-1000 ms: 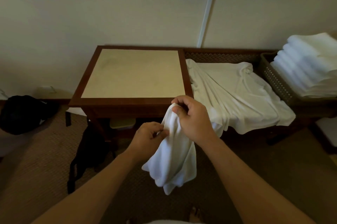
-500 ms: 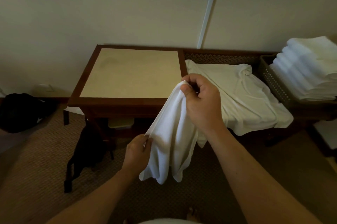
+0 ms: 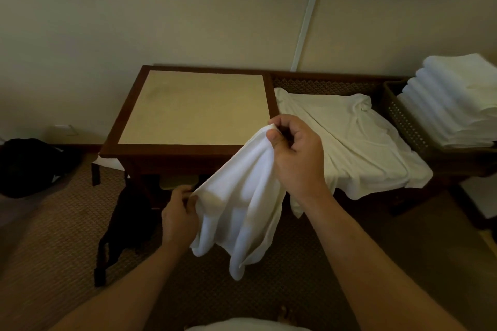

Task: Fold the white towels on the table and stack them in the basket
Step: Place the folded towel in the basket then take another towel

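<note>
From the head view, a wood-framed counter [image 3: 193, 107] with a beige top stands against a cream wall. Beside it, loose white towels [image 3: 349, 142] drape over a lower woven bench, and folded towels [image 3: 454, 99] fill the basket [image 3: 403, 118] (far right). The left hand [image 3: 178, 216] and right hand [image 3: 298, 153] pinch a white towel [image 3: 239, 207] above brown carpet [image 3: 53, 236].
</note>
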Demonstrator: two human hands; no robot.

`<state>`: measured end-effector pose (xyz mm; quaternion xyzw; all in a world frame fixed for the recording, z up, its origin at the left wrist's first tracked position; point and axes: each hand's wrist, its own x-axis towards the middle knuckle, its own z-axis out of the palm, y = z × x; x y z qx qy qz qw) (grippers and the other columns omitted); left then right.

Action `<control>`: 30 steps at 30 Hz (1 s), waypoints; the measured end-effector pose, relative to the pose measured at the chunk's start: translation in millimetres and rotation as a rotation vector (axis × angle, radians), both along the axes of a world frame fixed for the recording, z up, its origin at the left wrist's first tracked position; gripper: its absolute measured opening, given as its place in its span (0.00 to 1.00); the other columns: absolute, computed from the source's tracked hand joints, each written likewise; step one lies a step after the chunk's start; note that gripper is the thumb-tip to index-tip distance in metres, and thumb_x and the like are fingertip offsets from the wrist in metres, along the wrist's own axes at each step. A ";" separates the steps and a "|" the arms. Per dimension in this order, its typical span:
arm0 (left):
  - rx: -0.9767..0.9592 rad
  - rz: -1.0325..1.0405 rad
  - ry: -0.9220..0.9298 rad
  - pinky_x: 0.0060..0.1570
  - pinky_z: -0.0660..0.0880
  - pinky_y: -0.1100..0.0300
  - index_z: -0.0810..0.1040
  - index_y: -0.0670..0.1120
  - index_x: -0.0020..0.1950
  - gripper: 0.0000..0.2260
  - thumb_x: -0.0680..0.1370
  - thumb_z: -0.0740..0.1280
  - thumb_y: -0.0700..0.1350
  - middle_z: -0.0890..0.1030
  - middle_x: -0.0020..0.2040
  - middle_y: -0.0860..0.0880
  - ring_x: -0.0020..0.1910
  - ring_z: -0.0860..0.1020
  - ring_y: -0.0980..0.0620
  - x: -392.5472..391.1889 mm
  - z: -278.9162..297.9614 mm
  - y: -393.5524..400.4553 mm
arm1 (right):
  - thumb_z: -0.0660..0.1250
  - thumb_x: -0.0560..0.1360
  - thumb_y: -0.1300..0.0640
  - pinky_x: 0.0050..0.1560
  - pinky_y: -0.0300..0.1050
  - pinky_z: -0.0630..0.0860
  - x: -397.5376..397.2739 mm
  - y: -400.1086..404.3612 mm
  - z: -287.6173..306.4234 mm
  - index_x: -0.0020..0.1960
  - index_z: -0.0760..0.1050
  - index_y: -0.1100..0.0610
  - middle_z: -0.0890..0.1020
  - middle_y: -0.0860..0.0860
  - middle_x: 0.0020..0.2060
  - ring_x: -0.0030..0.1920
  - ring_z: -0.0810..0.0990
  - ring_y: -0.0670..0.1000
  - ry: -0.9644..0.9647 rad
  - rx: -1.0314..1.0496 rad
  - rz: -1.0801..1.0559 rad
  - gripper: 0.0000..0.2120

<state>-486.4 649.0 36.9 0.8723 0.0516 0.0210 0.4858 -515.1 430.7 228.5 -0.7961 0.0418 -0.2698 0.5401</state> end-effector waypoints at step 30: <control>0.607 -0.583 -0.434 0.33 0.67 0.61 0.77 0.46 0.57 0.14 0.83 0.56 0.51 0.77 0.45 0.50 0.38 0.75 0.53 103.3 43.6 142.7 | 0.63 0.84 0.60 0.54 0.33 0.75 -2.3 21.0 -115.1 0.58 0.78 0.57 0.82 0.46 0.49 0.50 0.79 0.40 0.234 0.390 -0.429 0.07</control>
